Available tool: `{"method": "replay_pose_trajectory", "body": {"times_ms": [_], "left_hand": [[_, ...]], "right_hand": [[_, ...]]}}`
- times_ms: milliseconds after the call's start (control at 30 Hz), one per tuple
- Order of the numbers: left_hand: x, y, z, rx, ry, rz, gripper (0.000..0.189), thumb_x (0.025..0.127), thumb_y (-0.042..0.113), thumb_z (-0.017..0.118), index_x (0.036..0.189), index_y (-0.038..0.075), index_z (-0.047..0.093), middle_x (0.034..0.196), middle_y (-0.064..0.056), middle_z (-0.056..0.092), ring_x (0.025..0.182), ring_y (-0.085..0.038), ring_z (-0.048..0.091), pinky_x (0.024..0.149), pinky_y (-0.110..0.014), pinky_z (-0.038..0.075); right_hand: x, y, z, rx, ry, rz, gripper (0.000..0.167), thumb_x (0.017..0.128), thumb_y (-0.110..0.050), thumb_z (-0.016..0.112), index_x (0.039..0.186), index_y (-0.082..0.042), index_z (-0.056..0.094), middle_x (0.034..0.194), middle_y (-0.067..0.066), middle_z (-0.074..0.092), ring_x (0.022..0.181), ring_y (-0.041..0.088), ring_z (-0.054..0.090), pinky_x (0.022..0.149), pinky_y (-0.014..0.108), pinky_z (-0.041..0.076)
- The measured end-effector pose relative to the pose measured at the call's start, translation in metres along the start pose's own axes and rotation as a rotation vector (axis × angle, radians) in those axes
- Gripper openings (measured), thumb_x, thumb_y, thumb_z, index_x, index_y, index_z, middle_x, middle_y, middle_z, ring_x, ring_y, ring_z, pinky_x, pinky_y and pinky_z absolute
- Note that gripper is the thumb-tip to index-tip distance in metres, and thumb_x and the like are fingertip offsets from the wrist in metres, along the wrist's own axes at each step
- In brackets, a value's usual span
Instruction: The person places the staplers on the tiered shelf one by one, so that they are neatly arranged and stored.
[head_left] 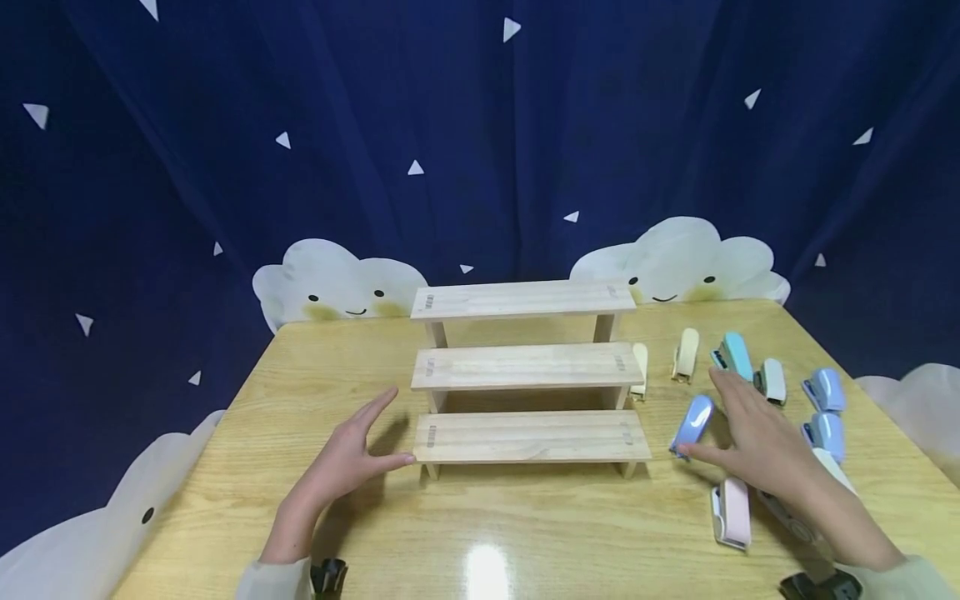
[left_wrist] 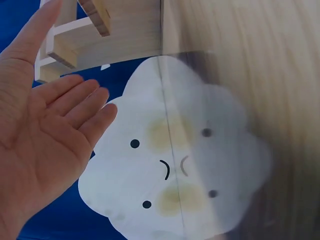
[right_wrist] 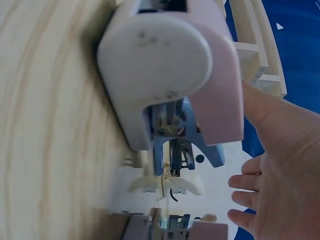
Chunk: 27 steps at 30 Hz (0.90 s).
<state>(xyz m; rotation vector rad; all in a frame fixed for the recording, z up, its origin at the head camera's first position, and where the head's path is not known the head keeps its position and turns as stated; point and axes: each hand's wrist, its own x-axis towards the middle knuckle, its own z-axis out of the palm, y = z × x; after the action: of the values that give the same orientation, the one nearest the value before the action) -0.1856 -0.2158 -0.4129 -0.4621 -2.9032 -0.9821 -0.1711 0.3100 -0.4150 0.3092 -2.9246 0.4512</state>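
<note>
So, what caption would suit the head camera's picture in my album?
Left hand beside a three-tier wooden stand, right hand among pastel staplers, navy curtain behind.

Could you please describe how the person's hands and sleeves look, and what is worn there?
The left hand and right hand are bare, with no gloves or rings visible. Both sleeves look pale and plain. A small black device shows beside each; I cannot make out any markings on it.

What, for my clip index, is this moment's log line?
Left hand: empty, beside three-tier pale wooden shelf | Right hand: empty, near slim blue stapler | Boxy pink-and-white stapler: right of shelf
</note>
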Motion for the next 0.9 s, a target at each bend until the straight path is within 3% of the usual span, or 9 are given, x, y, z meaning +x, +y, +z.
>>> {"method": "replay_pose_trajectory", "body": {"times_ms": [133, 333, 533, 900], "left_hand": [[0.0012, 0.0, 0.0008, 0.0, -0.033, 0.018, 0.092, 0.076, 0.048, 0.08, 0.15, 0.013, 0.039, 0.151, -0.015, 0.045, 0.137, -0.041, 0.046, 0.11, -0.056, 0.043], [0.0027, -0.0005, 0.002, -0.034, -0.08, 0.049, 0.083, 0.078, 0.044, 0.079, 0.146, 0.009, 0.047, 0.148, -0.012, 0.05, 0.134, -0.036, 0.05, 0.111, -0.052, 0.043], [0.0052, -0.0014, 0.0033, -0.067, -0.111, 0.068, 0.073, 0.081, 0.042, 0.078, 0.141, 0.008, 0.053, 0.143, -0.011, 0.056, 0.131, -0.034, 0.054, 0.111, -0.051, 0.044], [0.0079, -0.0041, 0.0034, -0.104, -0.169, 0.085, 0.071, 0.083, 0.041, 0.076, 0.142, 0.009, 0.052, 0.143, -0.011, 0.056, 0.133, -0.034, 0.052, 0.111, -0.05, 0.043]], "right_hand": [[0.0029, -0.0002, 0.0009, 0.001, -0.045, 0.025, 0.122, 0.073, -0.069, 0.072, 0.152, 0.006, 0.019, 0.15, 0.037, 0.03, 0.134, 0.056, 0.031, 0.102, 0.075, 0.032], [0.0069, 0.0004, 0.0049, -0.018, -0.041, 0.012, 0.107, 0.073, -0.07, 0.072, 0.138, 0.009, 0.038, 0.132, 0.034, 0.049, 0.118, 0.049, 0.048, 0.091, 0.065, 0.046], [0.0093, 0.0012, 0.0065, -0.029, -0.022, 0.01, 0.098, 0.074, -0.065, 0.075, 0.13, 0.008, 0.043, 0.121, 0.029, 0.053, 0.107, 0.041, 0.052, 0.082, 0.056, 0.049], [0.0099, 0.0002, 0.0079, -0.044, -0.024, -0.017, 0.091, 0.072, -0.05, 0.082, 0.128, 0.011, 0.042, 0.118, 0.03, 0.053, 0.106, 0.041, 0.053, 0.083, 0.057, 0.05]]}}
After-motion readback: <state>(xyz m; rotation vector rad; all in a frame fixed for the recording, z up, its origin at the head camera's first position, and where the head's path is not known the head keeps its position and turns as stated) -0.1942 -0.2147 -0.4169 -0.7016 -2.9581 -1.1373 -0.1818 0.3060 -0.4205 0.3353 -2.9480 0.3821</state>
